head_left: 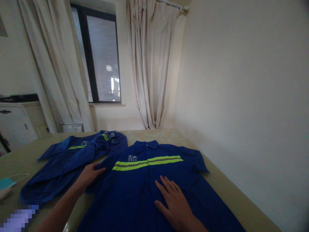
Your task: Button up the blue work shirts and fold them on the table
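Note:
A blue work shirt [130, 190] with a pointed collar and a yellow-green reflective band across the chest lies spread flat, front side up. White printing sits above the band on its left side. My right hand [172, 199] rests palm down on the front of the shirt below the band, fingers spread. At the shirt's left sleeve is my left hand [89, 176], its visible fingers stretched out over the cloth; the others are hidden. Beside it lies a second blue garment [70, 164] with similar bands, loosely bunched and overlapping itself.
Both garments lie on a pale, covered table [169, 134] against the right wall [241, 96]. A light-blue face mask [7, 183] is at the far left. Behind stand a white cabinet [19, 119], curtains [154, 64] and a dark-framed window [103, 58].

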`<state>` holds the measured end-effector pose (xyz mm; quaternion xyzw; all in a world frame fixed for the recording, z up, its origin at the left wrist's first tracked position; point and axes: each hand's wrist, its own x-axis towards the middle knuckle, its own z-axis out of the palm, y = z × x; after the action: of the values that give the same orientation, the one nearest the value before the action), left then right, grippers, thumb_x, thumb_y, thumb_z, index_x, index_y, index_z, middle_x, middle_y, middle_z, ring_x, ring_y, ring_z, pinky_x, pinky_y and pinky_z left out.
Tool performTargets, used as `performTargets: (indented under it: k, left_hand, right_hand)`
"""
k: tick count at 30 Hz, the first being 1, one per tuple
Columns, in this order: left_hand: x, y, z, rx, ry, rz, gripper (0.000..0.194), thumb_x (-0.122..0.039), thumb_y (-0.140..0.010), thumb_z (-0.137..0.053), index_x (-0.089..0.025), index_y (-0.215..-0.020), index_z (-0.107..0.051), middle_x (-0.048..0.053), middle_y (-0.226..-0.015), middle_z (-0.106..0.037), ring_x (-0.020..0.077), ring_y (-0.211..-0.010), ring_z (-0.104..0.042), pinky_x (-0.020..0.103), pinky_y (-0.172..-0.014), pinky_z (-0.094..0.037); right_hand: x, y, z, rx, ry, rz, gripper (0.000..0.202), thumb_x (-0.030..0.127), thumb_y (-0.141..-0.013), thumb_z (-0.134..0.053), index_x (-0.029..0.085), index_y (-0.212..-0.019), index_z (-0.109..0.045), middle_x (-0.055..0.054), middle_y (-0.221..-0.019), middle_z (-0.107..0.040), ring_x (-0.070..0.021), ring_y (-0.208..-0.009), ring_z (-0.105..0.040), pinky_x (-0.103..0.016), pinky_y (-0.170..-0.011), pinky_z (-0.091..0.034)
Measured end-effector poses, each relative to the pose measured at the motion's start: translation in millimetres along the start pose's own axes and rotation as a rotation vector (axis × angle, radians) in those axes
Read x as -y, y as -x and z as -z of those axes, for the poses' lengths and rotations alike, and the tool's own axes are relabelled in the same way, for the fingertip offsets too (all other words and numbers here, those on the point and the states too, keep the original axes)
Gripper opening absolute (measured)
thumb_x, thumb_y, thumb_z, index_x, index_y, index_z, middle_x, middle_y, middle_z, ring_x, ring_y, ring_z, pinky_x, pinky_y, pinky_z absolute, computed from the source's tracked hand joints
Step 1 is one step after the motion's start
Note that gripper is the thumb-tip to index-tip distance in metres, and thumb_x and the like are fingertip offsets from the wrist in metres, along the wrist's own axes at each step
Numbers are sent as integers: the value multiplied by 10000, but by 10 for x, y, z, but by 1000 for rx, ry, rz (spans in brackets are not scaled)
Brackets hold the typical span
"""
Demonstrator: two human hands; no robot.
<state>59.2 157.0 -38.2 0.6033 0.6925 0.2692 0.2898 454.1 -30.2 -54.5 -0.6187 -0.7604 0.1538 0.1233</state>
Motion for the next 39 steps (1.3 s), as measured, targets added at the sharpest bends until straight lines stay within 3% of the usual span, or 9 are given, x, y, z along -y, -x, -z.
performTargets:
  k: [4,9,14,19,22,27,31,34,39]
  left_hand:
    - [-313,-36,314,-292,149,-256,459,-487,-832,-580,-206,-1177,-694,67,-1096,-742,274,-1018,-694,419,-946,-559]
    - [-626,54,354,-745,-432,-309,452,-359,-965,-434,-202,-1345,-623,167,-1327,-604,403,-1216,-539,581,-990,-469]
    - [-505,-40,-202,-368,-613,-494,505,-374,-976,-329,-190,-1352,-612,122,-1441,-590,326,-1312,-528,477,-1081,-428]
    - [-92,-172,-646,-106,-631,-275,731,-536,-926,-349,-121,-1520,-441,185,-1619,-384,367,-1508,-319,550,-1193,-266]
    - [-105,-147,-712,-103,-700,-209,734,-528,-930,-373,-122,-1540,-413,202,-1630,-352,413,-1505,-305,579,-1182,-257]
    - [-574,356,-1019,-160,-740,-436,601,-270,-988,-278,-74,-1543,-396,182,-1631,-357,321,-1505,-343,498,-1220,-246]
    - [-762,1010,-1382,126,-570,-566,683,-642,-977,-342,-263,-1538,-438,78,-1633,-371,310,-1511,-339,516,-1244,-251]
    - [-694,1245,-1385,157,-507,-591,682,-711,-960,-330,-372,-1549,-380,19,-1674,-262,309,-1547,-239,547,-1254,-219]
    - [-435,1274,-989,132,-535,-471,684,-688,-978,-297,-344,-1568,-333,24,-1682,-231,275,-1550,-231,491,-1231,-303]
  right_hand:
    - [-51,-180,-4,-18,-3,-21,686,702,-981,-360,406,-1593,-274,43,-1690,-177,-284,-1558,-176,-474,-1264,-112]
    - [-58,-544,-15,-65,23,-44,667,665,-993,-360,368,-1589,-317,15,-1684,-215,-284,-1558,-176,-470,-1261,-106]
    - [-83,-833,-18,-77,47,-41,647,645,-1005,-348,357,-1584,-334,-3,-1680,-249,-273,-1554,-191,-469,-1254,-124]
    - [-132,-897,-42,-105,46,-29,638,657,-1008,-335,372,-1579,-334,-1,-1678,-261,-246,-1552,-201,-457,-1252,-123]
    - [-155,-954,-67,-121,52,-34,651,679,-1005,-308,368,-1576,-343,-5,-1675,-271,-244,-1551,-207,-454,-1250,-125]
    - [-175,-1155,-92,-142,79,-97,673,683,-1004,-286,344,-1584,-334,-29,-1679,-258,-244,-1554,-195,-456,-1246,-113]
    - [-186,-1265,-80,-142,96,-133,685,679,-1004,-282,326,-1589,-328,-41,-1685,-236,-249,-1553,-196,-455,-1241,-115]
    - [-198,-1274,-58,-139,106,-115,683,674,-1007,-271,313,-1582,-350,-44,-1682,-245,-241,-1552,-202,-446,-1241,-116]
    - [-198,-1220,-31,-122,105,-91,682,657,-1015,-259,288,-1580,-360,-57,-1670,-279,-238,-1551,-209,-437,-1241,-130]
